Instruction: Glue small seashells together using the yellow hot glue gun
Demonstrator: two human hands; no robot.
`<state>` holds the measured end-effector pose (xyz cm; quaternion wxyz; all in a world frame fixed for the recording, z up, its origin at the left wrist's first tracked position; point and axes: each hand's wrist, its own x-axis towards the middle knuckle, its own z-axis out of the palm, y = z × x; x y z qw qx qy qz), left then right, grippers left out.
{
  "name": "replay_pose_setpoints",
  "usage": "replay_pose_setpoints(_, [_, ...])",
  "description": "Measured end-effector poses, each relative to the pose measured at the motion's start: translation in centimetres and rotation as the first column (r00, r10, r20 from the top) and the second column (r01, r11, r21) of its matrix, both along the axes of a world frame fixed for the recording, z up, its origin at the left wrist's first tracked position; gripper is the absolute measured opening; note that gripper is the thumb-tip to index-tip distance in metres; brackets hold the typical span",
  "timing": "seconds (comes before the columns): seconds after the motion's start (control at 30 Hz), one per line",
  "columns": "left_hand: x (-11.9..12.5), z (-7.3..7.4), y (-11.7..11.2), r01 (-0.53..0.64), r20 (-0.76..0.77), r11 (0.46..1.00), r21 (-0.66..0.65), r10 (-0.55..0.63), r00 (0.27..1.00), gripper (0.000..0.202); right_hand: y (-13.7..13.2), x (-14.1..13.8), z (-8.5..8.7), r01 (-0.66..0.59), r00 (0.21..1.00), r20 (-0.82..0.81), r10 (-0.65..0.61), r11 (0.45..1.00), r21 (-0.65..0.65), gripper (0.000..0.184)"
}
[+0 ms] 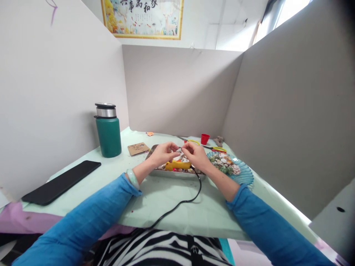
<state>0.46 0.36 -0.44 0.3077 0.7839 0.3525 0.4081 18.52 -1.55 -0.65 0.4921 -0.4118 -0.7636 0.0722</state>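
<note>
My left hand (163, 154) and my right hand (197, 156) meet above a metal tray (177, 174), fingertips pinched close together. What they hold between them is too small to make out. Beneath the hands, a yellow glue gun (177, 165) with a black cord (180, 202) lies across the tray, which holds shells and other small colourful bits. Right of my right hand, a blue glass plate (245, 173) carries a heap of shells and greenish pieces (225, 162). The hands hide part of the tray.
A green bottle (108, 136) stands at the left, behind a black phone-like slab (62, 181). A brown card (138, 148) lies left of the tray. Scissors (219, 149), a red cup (205, 139) and an orange piece (150, 133) sit farther back. Grey panels (180, 88) enclose the table.
</note>
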Motion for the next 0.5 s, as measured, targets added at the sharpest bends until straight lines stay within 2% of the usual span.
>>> replay_pose_setpoints(0.13, [-0.03,-0.05,0.02,-0.002,-0.004,1.000,0.024,0.002,1.000,0.037,0.22,-0.01,-0.14,-0.033,0.996,-0.083,0.028,0.998,-0.059,0.010])
replay_pose_setpoints(0.3, [-0.11,0.08,-0.14,-0.006,-0.019,1.000,0.031,0.006,1.000,0.036,0.09,-0.17,-0.33,-0.026,0.998,-0.067,0.021,0.997,-0.079,0.011])
replay_pose_setpoints(0.5, [-0.21,0.34,-0.50,-0.084,-0.047,0.992,0.095,0.089,0.995,0.030,-0.13,-0.23,-0.33,-0.004,0.999,-0.046,0.000,0.997,-0.076,0.018])
